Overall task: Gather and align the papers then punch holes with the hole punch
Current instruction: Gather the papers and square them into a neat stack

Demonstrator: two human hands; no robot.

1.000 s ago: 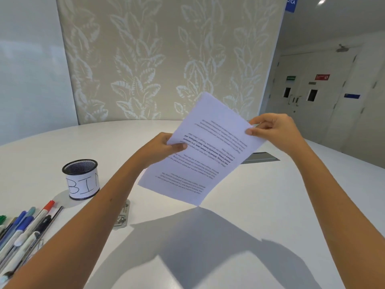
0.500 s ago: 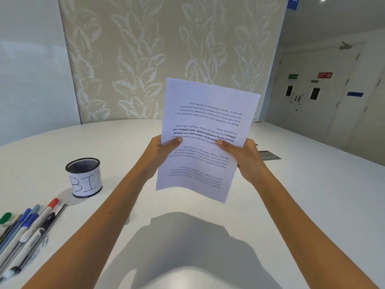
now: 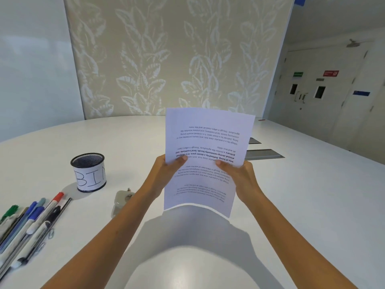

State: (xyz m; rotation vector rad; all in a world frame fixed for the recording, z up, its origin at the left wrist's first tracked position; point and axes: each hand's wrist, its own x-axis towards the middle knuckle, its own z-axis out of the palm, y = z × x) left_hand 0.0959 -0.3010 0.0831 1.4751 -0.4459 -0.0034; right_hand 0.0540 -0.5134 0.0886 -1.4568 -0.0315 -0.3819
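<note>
Far left on the white table (image 3: 302,205) lie markers and pens (image 3: 31,222) in a loose row, paper clips (image 3: 51,233) beside them. Behind stands a black mesh cup (image 3: 88,174) labelled "BIN". Just left of the left forearm sits the hole punch (image 3: 121,200), partly hidden. The left hand (image 3: 166,172) and right hand (image 3: 239,176) both grasp the papers (image 3: 206,147) — thumbs on the printed face — held upright above the table, top edges slightly offset.
</note>
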